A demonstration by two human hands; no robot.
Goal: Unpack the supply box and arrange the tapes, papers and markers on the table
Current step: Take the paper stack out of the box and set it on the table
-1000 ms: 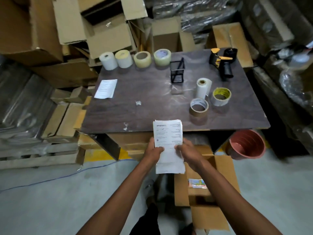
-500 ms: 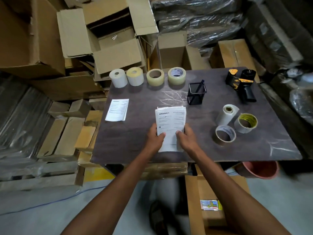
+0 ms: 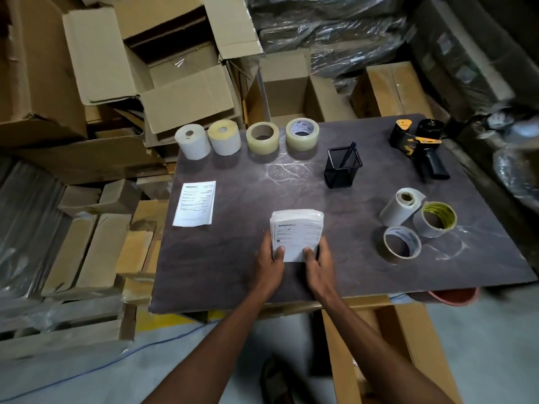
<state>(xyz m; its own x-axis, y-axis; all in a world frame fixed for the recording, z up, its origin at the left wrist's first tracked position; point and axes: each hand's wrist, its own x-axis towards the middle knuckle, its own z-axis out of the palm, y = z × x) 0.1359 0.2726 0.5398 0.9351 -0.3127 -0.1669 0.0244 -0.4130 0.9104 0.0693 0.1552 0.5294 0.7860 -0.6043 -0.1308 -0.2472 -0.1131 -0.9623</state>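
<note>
Dim storeroom — stacked cardboard boxes and plastic-wrapped bundles crowd a grey concrete floor.

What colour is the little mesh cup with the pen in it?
Black; the mesh cup shows best in the head view.

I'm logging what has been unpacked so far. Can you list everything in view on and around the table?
Table: 1, dark brown, centre.
Back-row rolls: 4, two white, two clear-yellowish, far edge.
Right rolls: 3, whitish, right side, clustered.
Pen holder: 1, black mesh, centre back, with one dark pen.
Tape dispenser: 1, black and yellow, far right corner.
Sheet: 1, white, left side, flat.
Paper stack: 1, white, near centre.
Cardboard boxes: many, brown, behind and left.
Bucket: 1, reddish, under right edge.
Left hand, right hand: gripping the stack.
</note>
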